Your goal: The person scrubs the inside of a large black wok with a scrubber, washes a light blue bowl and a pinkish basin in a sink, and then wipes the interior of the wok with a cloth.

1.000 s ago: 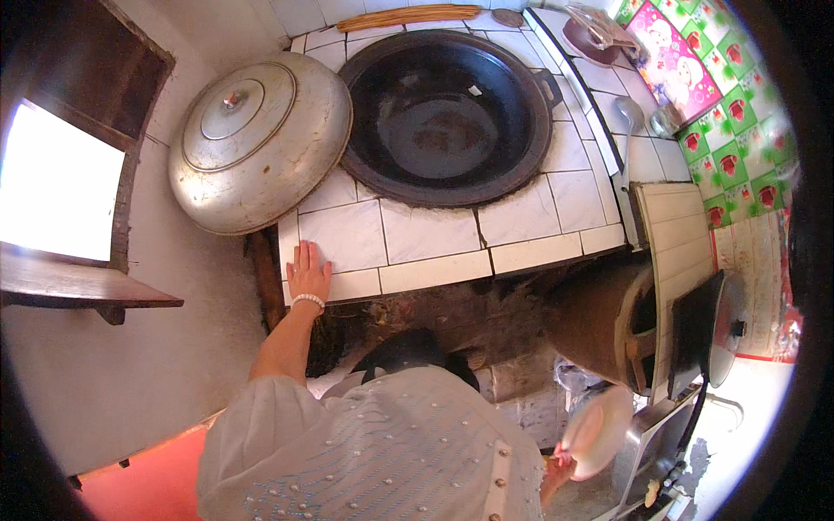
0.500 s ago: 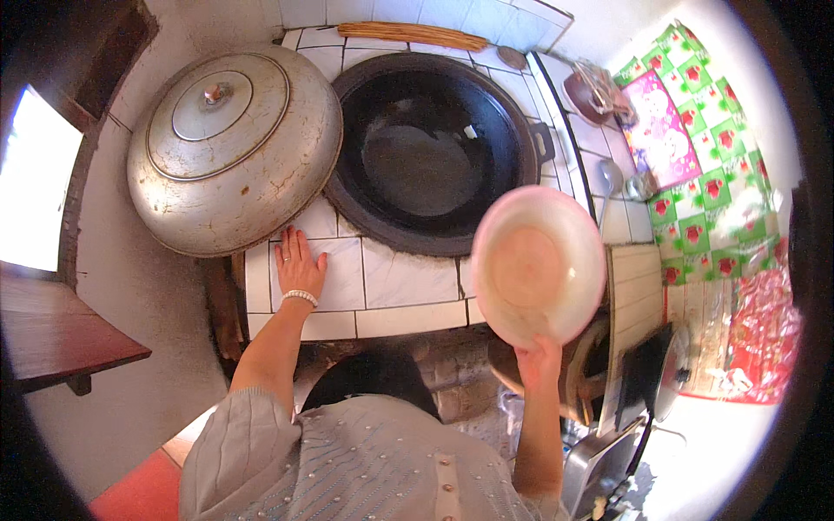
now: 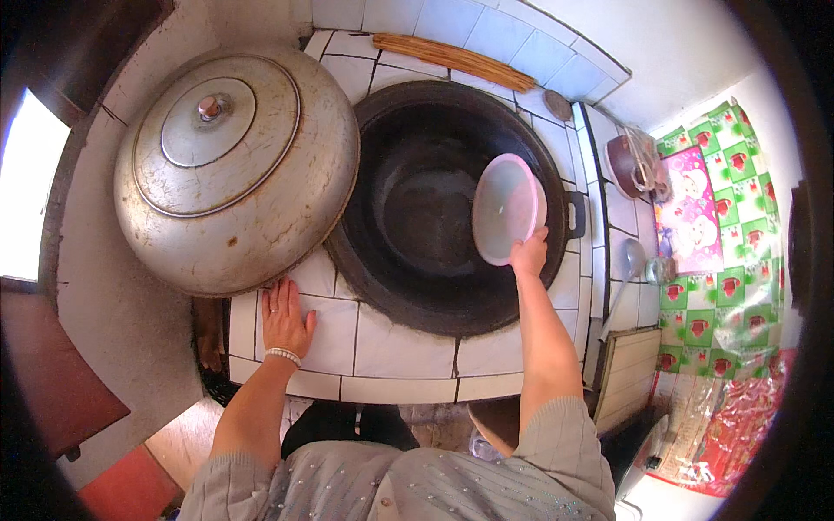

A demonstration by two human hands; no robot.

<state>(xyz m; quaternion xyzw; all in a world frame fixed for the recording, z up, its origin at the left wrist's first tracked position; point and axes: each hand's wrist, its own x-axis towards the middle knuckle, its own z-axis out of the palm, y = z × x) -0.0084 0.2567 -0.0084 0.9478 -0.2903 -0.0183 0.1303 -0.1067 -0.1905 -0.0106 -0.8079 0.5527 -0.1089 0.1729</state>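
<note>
A large black wok (image 3: 417, 295) is set into a white-tiled stove top (image 3: 404, 347), with what looks like a little water at its bottom. Over the wok's right side, my right hand (image 3: 528, 253) grips the rim of a pink plastic basin (image 3: 508, 208). The basin is tilted, its opening facing left toward the wok. My left hand (image 3: 288, 319) lies flat on the tiles, fingers spread, its fingertips at the edge of a big domed metal lid (image 3: 252, 234). That lid leans at the wok's left side, overlapping its rim.
A bundle of thin brown sticks (image 3: 456, 61) lies along the back wall, a round brown pad (image 3: 557, 105) beside it. On the right are a dark red pot (image 3: 622, 165), a metal ladle (image 3: 631, 259), a glass jar (image 3: 660, 270) and a green patterned covering (image 3: 695, 321).
My right hand has carried the basin forward from the stove's front right to over the wok and tipped it on its side. My left hand stays flat on the tiles.
</note>
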